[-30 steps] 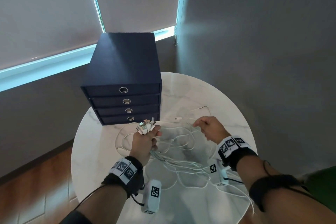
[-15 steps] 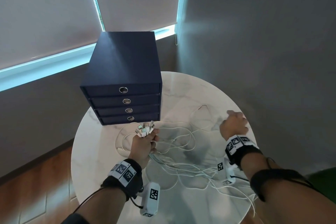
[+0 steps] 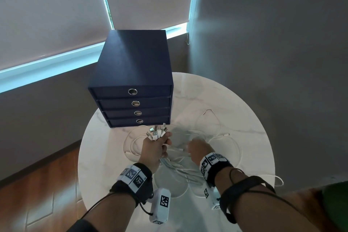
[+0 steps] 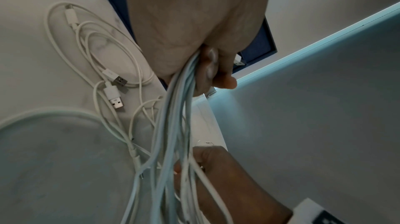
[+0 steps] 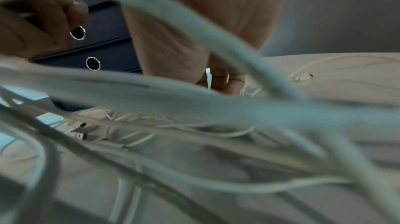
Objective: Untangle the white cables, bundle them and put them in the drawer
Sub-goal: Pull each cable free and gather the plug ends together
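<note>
Half a second ago the right hand (image 3: 197, 149) was far out near the table's right side; now it has come back in close to the left hand (image 3: 154, 149), right among the white cables (image 3: 180, 170). The left hand has hardly moved.

The left hand is closed tight around a bunch of the cables. Their USB plugs (image 3: 157, 132) stick up out of the top of the fist like a little bouquet, and the cords hang down out of the bottom of the fist (image 4: 177, 108) and run toward the right hand. The right hand is low over the pile with its fingers curled. In the left wrist view its fingers (image 4: 207, 159) sit around some cords, but it is blurry, so I cannot tell for sure whether it is pinching one.

More cables lie loose in loops on the round white marble table (image 3: 235, 103). Two USB plugs (image 4: 114, 89) lie side by side on the table to the left of the fist. One small plug (image 3: 226, 135) lies farther out on the right.

The dark blue drawer box (image 3: 131, 66) stands at the back left of the table, just behind the left hand. It has four drawers, each with a round metal ring pull (image 3: 132, 91), and all four are shut.
</note>
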The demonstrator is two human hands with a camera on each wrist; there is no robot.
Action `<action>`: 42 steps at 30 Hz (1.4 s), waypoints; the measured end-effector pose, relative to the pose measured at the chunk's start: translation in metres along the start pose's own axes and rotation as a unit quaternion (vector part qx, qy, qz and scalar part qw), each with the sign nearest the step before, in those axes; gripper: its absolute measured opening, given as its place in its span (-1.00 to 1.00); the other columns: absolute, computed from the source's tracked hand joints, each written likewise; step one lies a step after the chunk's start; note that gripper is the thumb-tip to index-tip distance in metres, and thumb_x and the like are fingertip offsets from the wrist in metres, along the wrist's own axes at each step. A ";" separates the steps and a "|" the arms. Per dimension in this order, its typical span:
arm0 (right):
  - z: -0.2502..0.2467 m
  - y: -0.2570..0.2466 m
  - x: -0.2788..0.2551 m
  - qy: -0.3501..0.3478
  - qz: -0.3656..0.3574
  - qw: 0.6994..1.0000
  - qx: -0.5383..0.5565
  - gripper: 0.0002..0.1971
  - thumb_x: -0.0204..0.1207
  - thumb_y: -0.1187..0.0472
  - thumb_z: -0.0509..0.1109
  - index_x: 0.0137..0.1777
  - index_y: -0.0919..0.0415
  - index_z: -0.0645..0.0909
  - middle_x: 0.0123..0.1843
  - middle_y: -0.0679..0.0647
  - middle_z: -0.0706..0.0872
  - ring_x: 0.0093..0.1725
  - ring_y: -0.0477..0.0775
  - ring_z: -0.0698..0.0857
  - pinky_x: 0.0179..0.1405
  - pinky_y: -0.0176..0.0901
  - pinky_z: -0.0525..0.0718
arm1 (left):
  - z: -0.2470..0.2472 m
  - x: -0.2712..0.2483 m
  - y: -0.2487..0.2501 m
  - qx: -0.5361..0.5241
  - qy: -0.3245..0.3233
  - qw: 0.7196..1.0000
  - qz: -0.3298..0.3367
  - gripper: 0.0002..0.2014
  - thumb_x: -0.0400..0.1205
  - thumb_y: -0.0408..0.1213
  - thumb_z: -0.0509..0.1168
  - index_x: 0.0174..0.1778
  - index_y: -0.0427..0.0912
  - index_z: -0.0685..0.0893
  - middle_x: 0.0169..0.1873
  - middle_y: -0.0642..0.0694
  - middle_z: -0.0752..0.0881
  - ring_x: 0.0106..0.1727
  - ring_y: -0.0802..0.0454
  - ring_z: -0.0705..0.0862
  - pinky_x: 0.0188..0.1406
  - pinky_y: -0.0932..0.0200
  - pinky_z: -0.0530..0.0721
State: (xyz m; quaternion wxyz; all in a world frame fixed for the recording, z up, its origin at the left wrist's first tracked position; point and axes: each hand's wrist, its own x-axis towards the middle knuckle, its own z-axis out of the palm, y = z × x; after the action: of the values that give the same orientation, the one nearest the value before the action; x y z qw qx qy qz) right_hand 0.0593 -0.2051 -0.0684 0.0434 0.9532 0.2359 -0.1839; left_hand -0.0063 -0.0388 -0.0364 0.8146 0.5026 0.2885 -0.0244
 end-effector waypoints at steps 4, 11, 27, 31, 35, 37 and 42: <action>-0.010 0.010 -0.007 0.017 -0.019 0.997 0.074 -0.79 0.52 0.34 0.26 0.04 0.18 0.69 0.14 0.19 0.70 0.20 0.24 0.68 0.23 0.05 0.68 | 0.002 0.001 0.002 0.002 -0.003 1.000 0.006 -0.90 0.70 -0.36 0.34 -0.05 -0.27 0.75 -0.33 -0.12 0.75 -0.58 0.14 0.28 -0.64 0.29 0.27; -0.093 0.015 -0.014 0.105 -0.097 0.918 0.371 -0.88 0.57 0.24 0.42 -0.14 -0.02 0.63 -0.23 -0.17 0.68 -0.26 -0.25 0.64 -0.18 -0.37 0.53 | 0.024 0.005 0.008 0.035 -0.022 0.998 0.048 -0.81 0.56 -0.29 0.54 -0.01 -0.32 0.78 -0.43 -0.14 0.54 -0.61 0.12 0.25 -0.62 0.26 0.27; -0.215 0.087 -0.006 0.426 0.007 0.730 0.534 -0.85 0.54 0.23 0.36 -0.19 -0.07 0.57 -0.28 -0.14 0.57 -0.35 -0.14 0.49 -0.25 -0.21 0.47 | 0.031 -0.001 0.021 0.100 -0.058 0.990 0.079 -0.86 0.66 -0.29 0.43 -0.03 -0.32 0.76 -0.25 -0.15 0.76 -0.64 0.18 0.30 -0.63 0.29 0.25; -0.217 0.101 -0.009 0.477 0.040 0.709 0.518 -0.82 0.59 0.30 0.35 -0.16 -0.01 0.56 -0.27 -0.09 0.59 -0.34 -0.19 0.52 -0.23 -0.32 0.51 | 0.022 -0.001 0.020 0.121 -0.037 0.989 0.077 -0.84 0.64 -0.27 0.46 -0.11 -0.31 0.81 -0.57 0.02 0.57 -0.62 0.14 0.24 -0.56 0.25 0.23; -0.207 0.130 -0.014 0.500 0.103 0.709 0.486 -0.95 0.60 0.30 0.34 -0.01 0.18 0.61 -0.20 0.01 0.64 -0.32 -0.25 0.55 -0.25 -0.49 0.49 | 0.009 0.000 0.017 0.089 0.012 0.993 0.072 -0.83 0.64 -0.30 0.45 -0.07 -0.37 0.82 -0.60 -0.01 0.33 -0.58 0.10 0.25 -0.60 0.29 0.21; -0.204 0.147 -0.017 0.520 0.149 0.697 0.471 -0.90 0.60 0.30 0.30 0.04 0.22 0.64 -0.18 0.03 0.65 -0.31 -0.23 0.56 -0.25 -0.50 0.49 | 0.010 -0.004 0.021 0.097 0.017 0.992 0.083 -0.87 0.64 -0.36 0.45 -0.15 -0.36 0.80 -0.67 0.04 0.42 -0.68 0.13 0.34 -0.67 0.33 0.29; -0.208 0.194 -0.026 0.568 0.265 0.610 0.485 -0.83 0.56 0.31 0.19 0.01 0.26 0.61 -0.20 0.08 0.62 -0.27 -0.01 0.61 -0.24 -0.33 0.58 | -0.001 0.005 0.023 0.096 0.065 0.986 0.119 -0.84 0.60 -0.53 0.42 -0.21 -0.21 0.82 -0.52 -0.01 0.65 -0.64 0.08 0.42 -0.63 0.23 0.39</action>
State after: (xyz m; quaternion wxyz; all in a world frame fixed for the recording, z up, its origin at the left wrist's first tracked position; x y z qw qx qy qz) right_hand 0.1969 -0.3524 0.1334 -0.5212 0.7692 -0.1731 0.3267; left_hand 0.0051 -0.0254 -0.0203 0.7392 0.6100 0.2749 0.0776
